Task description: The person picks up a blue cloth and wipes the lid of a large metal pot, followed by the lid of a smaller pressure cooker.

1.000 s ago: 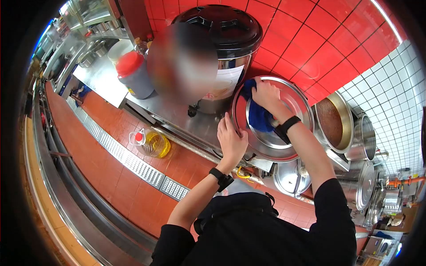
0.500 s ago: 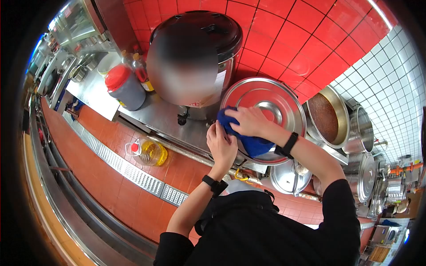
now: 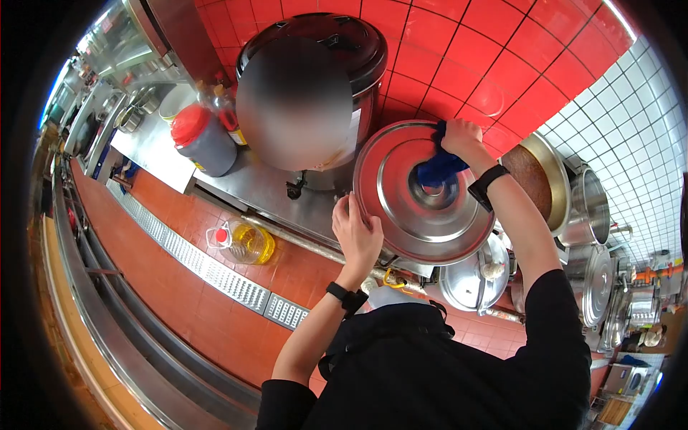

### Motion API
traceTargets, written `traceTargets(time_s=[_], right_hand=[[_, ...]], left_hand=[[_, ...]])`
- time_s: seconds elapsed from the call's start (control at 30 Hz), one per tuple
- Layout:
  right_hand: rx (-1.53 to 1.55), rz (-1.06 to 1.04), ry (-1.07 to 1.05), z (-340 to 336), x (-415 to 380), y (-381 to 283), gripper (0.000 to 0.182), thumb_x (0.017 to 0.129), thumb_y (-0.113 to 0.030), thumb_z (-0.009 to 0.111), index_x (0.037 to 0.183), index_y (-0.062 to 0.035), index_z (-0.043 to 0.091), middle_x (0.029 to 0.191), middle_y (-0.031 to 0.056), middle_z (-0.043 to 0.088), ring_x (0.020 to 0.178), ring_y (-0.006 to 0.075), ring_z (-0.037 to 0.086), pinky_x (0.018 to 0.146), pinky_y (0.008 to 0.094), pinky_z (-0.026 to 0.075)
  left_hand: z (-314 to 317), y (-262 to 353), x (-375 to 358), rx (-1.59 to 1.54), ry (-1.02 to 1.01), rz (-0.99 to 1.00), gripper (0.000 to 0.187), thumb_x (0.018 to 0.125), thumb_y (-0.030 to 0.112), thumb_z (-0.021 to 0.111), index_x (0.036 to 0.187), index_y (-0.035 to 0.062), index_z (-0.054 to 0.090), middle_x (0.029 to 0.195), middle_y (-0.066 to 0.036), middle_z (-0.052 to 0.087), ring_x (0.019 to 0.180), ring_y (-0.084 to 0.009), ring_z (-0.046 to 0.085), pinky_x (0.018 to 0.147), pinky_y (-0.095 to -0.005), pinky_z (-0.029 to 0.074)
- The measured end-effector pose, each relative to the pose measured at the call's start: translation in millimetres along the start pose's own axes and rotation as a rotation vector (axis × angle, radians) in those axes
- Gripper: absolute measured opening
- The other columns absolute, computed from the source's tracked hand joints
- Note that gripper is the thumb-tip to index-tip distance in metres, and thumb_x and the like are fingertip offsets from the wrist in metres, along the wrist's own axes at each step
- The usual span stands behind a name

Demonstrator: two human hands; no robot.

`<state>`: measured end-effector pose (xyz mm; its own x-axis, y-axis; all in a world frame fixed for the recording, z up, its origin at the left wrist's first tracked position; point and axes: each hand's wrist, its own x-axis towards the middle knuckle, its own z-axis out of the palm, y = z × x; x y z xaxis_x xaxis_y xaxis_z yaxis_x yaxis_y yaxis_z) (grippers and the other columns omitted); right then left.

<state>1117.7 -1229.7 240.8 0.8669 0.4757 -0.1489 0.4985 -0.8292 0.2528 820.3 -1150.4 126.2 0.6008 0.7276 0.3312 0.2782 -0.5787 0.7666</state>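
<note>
A large round steel pot lid (image 3: 390, 168) lies on the counter side, its shiny face up. My right hand (image 3: 462, 137) grips a dark blue cloth (image 3: 443, 166) at the far right rim, and part of the cloth hangs over the lid's centre. At the near left rim, my left hand (image 3: 358, 233) holds the lid's edge, with the fingers bent against it and the thumb towards the lid. What lies under the lid is hidden.
A tall black-lidded container (image 3: 365, 57) with a tap stands left of the lid. Beyond it are a red-capped jug (image 3: 204, 143) and bottles. Right are a pot of brown contents (image 3: 527, 183) and several steel pots. An oil bottle (image 3: 251, 244) stands on the floor.
My right hand has moved with the blue cloth from the lid's near left side to its far right rim. My left hand stays at the near left edge.
</note>
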Motion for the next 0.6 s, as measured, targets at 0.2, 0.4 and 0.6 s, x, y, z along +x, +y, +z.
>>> traceTargets(time_s=[0.2,0.4,0.6], right_hand=[[0.146,-0.105,0.081,10,5,-11,0.038,0.082,-0.029,0.064,0.115,-0.0106,0.071,0.115,0.0155,0.071,0.109,0.0340,0.068,0.091,0.0452,0.055],[0.263,-0.205,-0.005,-11,8,-58,0.038,0.080,-0.032,0.064,0.110,-0.0124,0.074,0.114,0.0168,0.071,0.108,0.0343,0.068,0.091,0.0467,0.055],[0.393,-0.600,-0.043,-8,-23,-108,0.040,0.076,-0.030,0.064,0.110,-0.0118,0.073,0.108,0.0184,0.071,0.103,0.0363,0.068,0.087,0.0493,0.055]], left_hand=[[3,-5,2,-0.024,0.022,0.052,0.062,0.079,0.010,0.064,0.137,-0.0036,0.049,0.133,-0.026,0.048,0.126,-0.0435,0.045,0.106,-0.0524,0.037],[3,-7,3,-0.077,0.028,0.066,0.059,0.079,0.010,0.063,0.136,-0.0034,0.049,0.131,-0.026,0.050,0.124,-0.0440,0.047,0.105,-0.0516,0.038],[3,-8,3,-0.086,0.023,0.066,0.057,0.080,0.009,0.062,0.134,-0.0037,0.050,0.130,-0.027,0.051,0.123,-0.0446,0.047,0.104,-0.0517,0.039]])
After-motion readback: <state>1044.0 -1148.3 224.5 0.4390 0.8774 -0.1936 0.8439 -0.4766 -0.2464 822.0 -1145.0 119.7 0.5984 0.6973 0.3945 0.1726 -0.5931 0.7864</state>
